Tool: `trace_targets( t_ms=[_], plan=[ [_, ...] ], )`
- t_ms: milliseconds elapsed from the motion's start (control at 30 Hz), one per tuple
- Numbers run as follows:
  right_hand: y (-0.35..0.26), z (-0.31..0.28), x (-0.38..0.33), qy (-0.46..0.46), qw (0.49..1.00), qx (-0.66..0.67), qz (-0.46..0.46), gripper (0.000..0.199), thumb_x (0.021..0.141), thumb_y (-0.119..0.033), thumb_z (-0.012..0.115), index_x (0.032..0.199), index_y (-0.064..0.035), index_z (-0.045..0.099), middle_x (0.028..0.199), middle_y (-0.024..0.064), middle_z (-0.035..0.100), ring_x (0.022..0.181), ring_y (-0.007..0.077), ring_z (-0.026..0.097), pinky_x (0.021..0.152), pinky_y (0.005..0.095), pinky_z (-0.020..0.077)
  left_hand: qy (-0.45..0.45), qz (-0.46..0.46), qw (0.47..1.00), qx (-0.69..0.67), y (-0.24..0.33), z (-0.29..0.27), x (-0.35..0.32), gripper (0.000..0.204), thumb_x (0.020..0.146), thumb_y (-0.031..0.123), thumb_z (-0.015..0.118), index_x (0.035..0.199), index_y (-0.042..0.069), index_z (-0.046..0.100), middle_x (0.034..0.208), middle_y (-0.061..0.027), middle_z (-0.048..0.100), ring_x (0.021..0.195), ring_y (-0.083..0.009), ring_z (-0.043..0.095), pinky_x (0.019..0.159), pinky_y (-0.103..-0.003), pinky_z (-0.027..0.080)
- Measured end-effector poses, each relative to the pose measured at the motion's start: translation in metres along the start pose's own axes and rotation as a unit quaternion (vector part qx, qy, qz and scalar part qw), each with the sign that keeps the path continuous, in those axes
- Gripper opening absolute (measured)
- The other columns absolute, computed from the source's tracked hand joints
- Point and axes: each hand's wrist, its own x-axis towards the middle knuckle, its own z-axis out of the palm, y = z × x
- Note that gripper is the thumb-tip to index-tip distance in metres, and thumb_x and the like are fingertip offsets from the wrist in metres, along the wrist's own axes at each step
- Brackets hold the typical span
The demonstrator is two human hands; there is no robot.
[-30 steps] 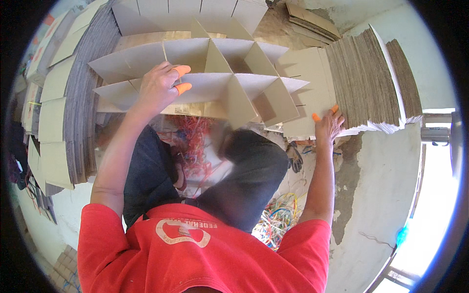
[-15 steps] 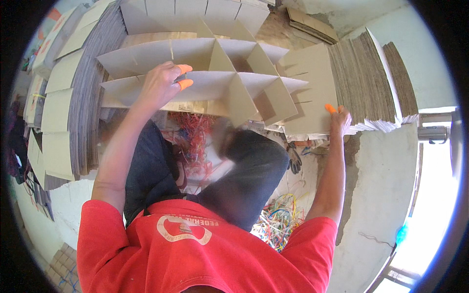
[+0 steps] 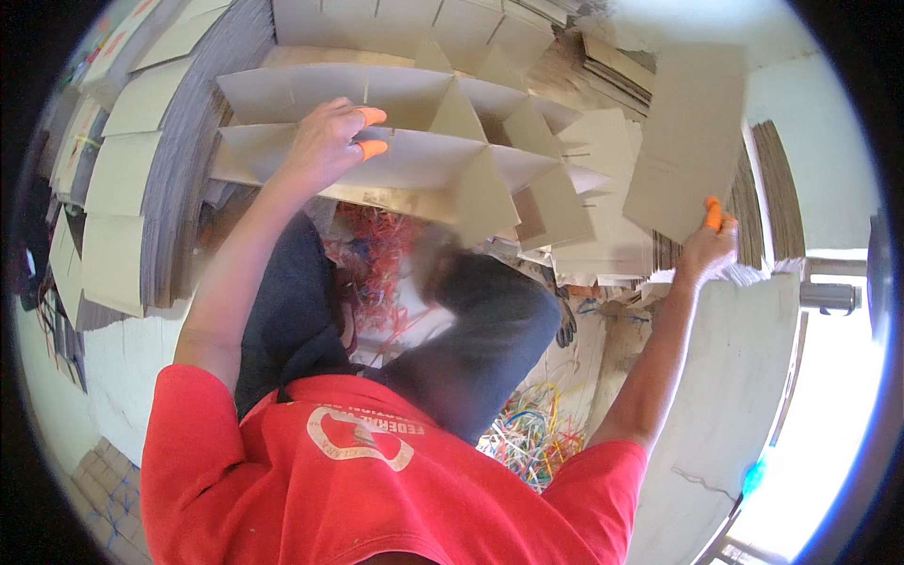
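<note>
A partly assembled cardboard divider grid (image 3: 452, 169) of crossed, slotted pieces stands before me. My left hand (image 3: 325, 146) is at its nearest long cardboard strip (image 3: 424, 155), thumb on the near side and forefinger over the top edge, beside a slot. Orange covers sit on those two fingertips. Out to the right, my right hand (image 3: 711, 247) grips the lower end of a flat cardboard piece (image 3: 687, 141), held raised and tilted in front of a stack. An orange cover shows on that hand too.
Tall stacks of cut cardboard stand at left (image 3: 179, 179) and right (image 3: 777, 193). Flat slotted sheets (image 3: 603, 226) lie beside the grid. Red shredded strips (image 3: 372, 254) lie below, between my legs, and a tangle of coloured straps (image 3: 537, 428) sits by my knee.
My right hand has lifted a cardboard piece from the right-hand side, moving up and outward. My left hand stays at the near strip. The whole view has shifted slightly.
</note>
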Motion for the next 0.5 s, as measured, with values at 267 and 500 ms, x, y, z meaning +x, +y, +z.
trace_targets(
  t_ms=[267,500],
  plan=[
    [-0.170,-0.032,-0.033,-0.211,0.863,0.429,-0.162,0.056,0.077,0.007,0.072,0.130,0.0020,0.054,0.124,0.0138,0.061,0.109,0.0174,0.059,0.094,0.0323,0.0508,0.010,0.041,0.999,-0.003,-0.017,0.017,-0.002,0.017,0.078,0.012,0.069,0.094,0.007,0.068,0.081,-0.0105,0.065,0.078,-0.0304,0.062,0.070,-0.041,0.050],
    [-0.226,-0.026,-0.071,-0.399,0.800,0.425,-0.142,0.065,0.073,0.009,0.072,0.133,-0.0026,0.052,0.131,0.0152,0.057,0.116,0.0163,0.056,0.099,0.0318,0.0476,0.019,0.037,0.999,-0.007,-0.014,0.017,-0.003,0.015,0.077,0.013,0.070,0.091,0.007,0.068,0.079,-0.0110,0.064,0.076,-0.0308,0.062,0.066,-0.042,0.050]
  ],
)
